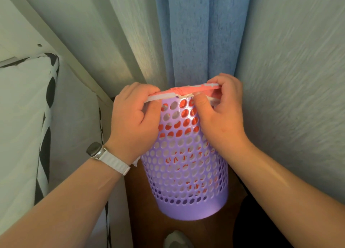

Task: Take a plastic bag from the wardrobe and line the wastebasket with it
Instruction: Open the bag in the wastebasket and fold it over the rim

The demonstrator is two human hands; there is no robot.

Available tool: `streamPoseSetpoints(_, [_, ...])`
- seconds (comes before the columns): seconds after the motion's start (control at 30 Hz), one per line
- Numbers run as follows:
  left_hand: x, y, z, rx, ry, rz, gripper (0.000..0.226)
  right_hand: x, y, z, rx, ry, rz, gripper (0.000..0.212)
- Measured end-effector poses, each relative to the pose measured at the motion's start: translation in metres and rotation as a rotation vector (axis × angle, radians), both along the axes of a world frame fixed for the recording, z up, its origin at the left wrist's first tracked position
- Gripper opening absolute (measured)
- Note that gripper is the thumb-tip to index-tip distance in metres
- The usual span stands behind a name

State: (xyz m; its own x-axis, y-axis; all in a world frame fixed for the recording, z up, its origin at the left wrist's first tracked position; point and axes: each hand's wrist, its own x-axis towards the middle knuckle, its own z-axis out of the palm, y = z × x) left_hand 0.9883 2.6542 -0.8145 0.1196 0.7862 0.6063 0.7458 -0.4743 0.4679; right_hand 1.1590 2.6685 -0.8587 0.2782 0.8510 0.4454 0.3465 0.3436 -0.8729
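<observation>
Pinching the red-and-white plastic bag [188,92] closed-fingered at the rim's 9 and 3 o'clock, the left hand [134,115] and right hand [222,117] fold its mouth over the purple perforated wastebasket [188,175], probably so the liner, already inside, stays put.

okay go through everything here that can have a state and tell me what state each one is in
Purple perforated plastic wastebasket: upright on the floor, bag inside.
Red and white plastic bag: edge stretched over the rim, rest showing through the holes.
Left hand: pinching the bag edge.
Right hand: pinching the bag edge.
Blue curtain: hanging behind.
</observation>
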Motion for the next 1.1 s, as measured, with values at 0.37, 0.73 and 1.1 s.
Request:
streamPoseSetpoints(0.37, [-0.014,0.007,-0.001,0.017,-0.026,-0.039,0.020,0.020,0.014,-0.007,0.004,0.055,0.090,0.024])
streamPoseSetpoints(0.73, [0.025,-0.007,-0.002,0.079,0.163,0.135,0.022,-0.004,0.001,-0.002,0.079,-0.039,0.006,0.027])
streamPoseSetpoints(1.1, [-0.006,0.007,-0.001,0.073,0.085,0.038,0.008,0.010,0.005,-0.008,0.050,-0.047,0.089,0.045])
